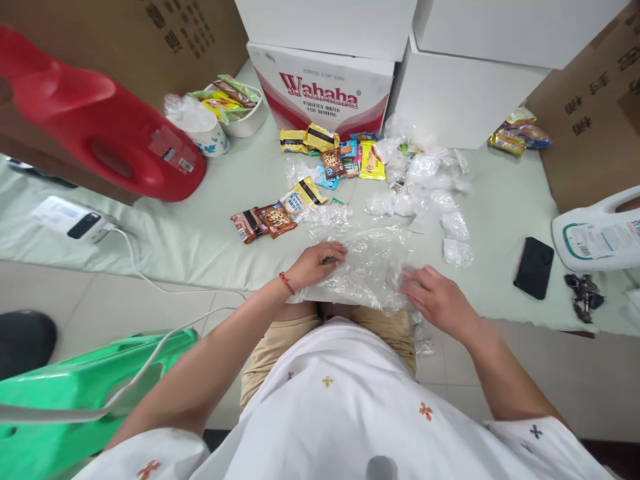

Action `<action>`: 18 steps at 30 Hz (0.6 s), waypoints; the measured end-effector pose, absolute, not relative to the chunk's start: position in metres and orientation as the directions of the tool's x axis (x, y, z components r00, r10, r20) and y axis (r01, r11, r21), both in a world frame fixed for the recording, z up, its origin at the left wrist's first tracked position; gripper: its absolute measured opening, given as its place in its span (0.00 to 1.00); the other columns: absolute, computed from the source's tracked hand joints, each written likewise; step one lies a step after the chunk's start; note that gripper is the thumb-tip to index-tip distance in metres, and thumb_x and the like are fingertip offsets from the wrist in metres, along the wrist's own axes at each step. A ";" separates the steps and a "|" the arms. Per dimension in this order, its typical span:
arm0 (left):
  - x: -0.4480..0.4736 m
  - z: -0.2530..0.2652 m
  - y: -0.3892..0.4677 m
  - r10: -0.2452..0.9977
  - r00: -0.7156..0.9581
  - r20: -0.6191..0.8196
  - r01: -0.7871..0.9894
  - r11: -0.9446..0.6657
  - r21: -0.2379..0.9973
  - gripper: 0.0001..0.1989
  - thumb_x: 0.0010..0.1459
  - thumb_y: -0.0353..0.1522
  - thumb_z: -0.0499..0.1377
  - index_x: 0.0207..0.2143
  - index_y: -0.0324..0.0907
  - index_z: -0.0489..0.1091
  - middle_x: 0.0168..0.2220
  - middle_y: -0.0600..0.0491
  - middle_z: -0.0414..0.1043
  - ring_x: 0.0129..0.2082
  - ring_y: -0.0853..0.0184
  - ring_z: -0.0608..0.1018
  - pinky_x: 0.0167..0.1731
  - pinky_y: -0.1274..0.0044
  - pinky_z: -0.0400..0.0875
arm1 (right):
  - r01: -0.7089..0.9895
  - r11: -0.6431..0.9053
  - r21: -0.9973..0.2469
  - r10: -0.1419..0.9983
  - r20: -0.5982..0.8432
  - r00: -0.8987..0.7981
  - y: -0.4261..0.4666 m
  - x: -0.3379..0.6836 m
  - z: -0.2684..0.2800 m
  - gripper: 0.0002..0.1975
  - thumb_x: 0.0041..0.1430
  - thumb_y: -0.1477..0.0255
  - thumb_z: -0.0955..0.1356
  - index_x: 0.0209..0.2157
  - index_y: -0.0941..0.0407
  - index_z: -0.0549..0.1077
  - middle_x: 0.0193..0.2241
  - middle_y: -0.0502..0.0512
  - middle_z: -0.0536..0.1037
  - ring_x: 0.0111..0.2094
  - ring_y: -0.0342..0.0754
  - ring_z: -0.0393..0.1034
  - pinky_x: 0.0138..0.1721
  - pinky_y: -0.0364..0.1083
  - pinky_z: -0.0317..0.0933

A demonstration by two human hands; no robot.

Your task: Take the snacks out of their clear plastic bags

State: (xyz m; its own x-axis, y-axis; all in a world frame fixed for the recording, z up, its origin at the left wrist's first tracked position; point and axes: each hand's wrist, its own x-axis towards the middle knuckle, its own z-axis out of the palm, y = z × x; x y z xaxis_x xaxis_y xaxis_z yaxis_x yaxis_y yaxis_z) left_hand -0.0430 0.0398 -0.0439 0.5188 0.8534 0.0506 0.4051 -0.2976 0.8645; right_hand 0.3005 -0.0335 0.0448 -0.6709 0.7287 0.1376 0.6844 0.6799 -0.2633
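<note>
A clear, crinkled plastic bag (367, 267) lies spread at the table's front edge, in front of my body. My left hand (320, 262), with a red string at the wrist, has its fingers curled onto the bag's left side. At the right side, the closed fingers of my right hand (433, 297) grip the bag; they are slightly blurred. Beyond the bag are crumpled clear plastic bags (430, 180). Small packaged snacks sit to the left of these: brown cookie packets (275, 220), a yellow-and-white packet (304, 198) and a bright yellow packet (373, 161).
A white Wahaha carton (325, 93) stands behind the snacks. At left are a red jug (105, 127), a paper cup (203, 130), a white bowl of packets (250, 120) and a white device (75, 217) with a cable. A black phone (534, 268) and white jug (600, 230) lie right.
</note>
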 end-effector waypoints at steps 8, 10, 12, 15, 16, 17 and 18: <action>-0.041 -0.039 0.031 0.673 0.739 -0.018 0.492 -0.521 0.698 0.42 0.51 0.47 0.72 0.66 0.46 0.67 0.73 0.40 0.57 0.73 0.44 0.57 0.71 0.52 0.55 | 0.848 0.385 -0.365 0.848 -0.224 -0.481 -0.093 0.354 0.057 0.12 0.72 0.69 0.64 0.46 0.51 0.79 0.39 0.56 0.82 0.35 0.52 0.77 0.34 0.49 0.71; -0.040 -0.037 0.029 0.647 0.761 -0.055 0.514 -0.549 0.659 0.49 0.48 0.48 0.73 0.70 0.47 0.62 0.75 0.40 0.50 0.75 0.41 0.51 0.71 0.49 0.53 | 0.837 0.372 -0.401 0.895 -0.084 -0.438 -0.083 0.327 0.061 0.13 0.73 0.70 0.62 0.49 0.51 0.78 0.41 0.58 0.82 0.41 0.53 0.76 0.41 0.50 0.72; -0.039 -0.032 0.028 0.640 0.766 -0.062 0.511 -0.547 0.663 0.48 0.51 0.47 0.71 0.71 0.47 0.60 0.76 0.41 0.49 0.75 0.42 0.51 0.71 0.49 0.52 | 0.797 0.460 -0.392 0.878 0.064 -0.475 -0.070 0.284 0.056 0.15 0.73 0.71 0.62 0.53 0.54 0.77 0.49 0.62 0.80 0.48 0.55 0.74 0.48 0.52 0.72; -0.041 -0.024 0.027 0.679 0.734 0.012 0.457 -0.507 0.731 0.31 0.62 0.40 0.62 0.67 0.48 0.65 0.73 0.44 0.57 0.75 0.51 0.57 0.70 0.54 0.58 | 0.642 0.695 -0.324 0.671 -0.029 -0.741 -0.062 0.220 0.035 0.14 0.71 0.74 0.64 0.51 0.55 0.78 0.58 0.61 0.77 0.50 0.55 0.74 0.47 0.52 0.72; -0.041 -0.021 0.026 0.711 0.702 0.047 0.449 -0.492 0.746 0.25 0.65 0.37 0.58 0.64 0.48 0.68 0.71 0.46 0.62 0.74 0.54 0.59 0.69 0.55 0.60 | 0.586 0.746 -0.316 0.591 -0.089 -0.802 -0.063 0.204 0.028 0.13 0.70 0.75 0.64 0.50 0.56 0.79 0.60 0.60 0.76 0.49 0.54 0.74 0.46 0.51 0.72; -0.041 -0.020 0.026 0.752 0.655 0.073 0.465 -0.478 0.745 0.21 0.67 0.35 0.55 0.61 0.49 0.72 0.68 0.48 0.67 0.73 0.56 0.62 0.68 0.56 0.61 | 0.533 0.781 -0.325 0.519 -0.138 -0.844 -0.064 0.193 0.022 0.12 0.70 0.75 0.65 0.48 0.56 0.79 0.61 0.60 0.75 0.48 0.53 0.75 0.45 0.51 0.72; -0.041 -0.020 0.024 0.798 0.597 0.085 0.513 -0.462 0.723 0.19 0.68 0.34 0.52 0.57 0.49 0.74 0.65 0.49 0.71 0.72 0.57 0.64 0.68 0.55 0.61 | 0.484 0.802 -0.350 0.454 -0.168 -0.875 -0.066 0.186 0.019 0.10 0.70 0.74 0.66 0.46 0.56 0.80 0.62 0.58 0.74 0.48 0.52 0.75 0.44 0.50 0.72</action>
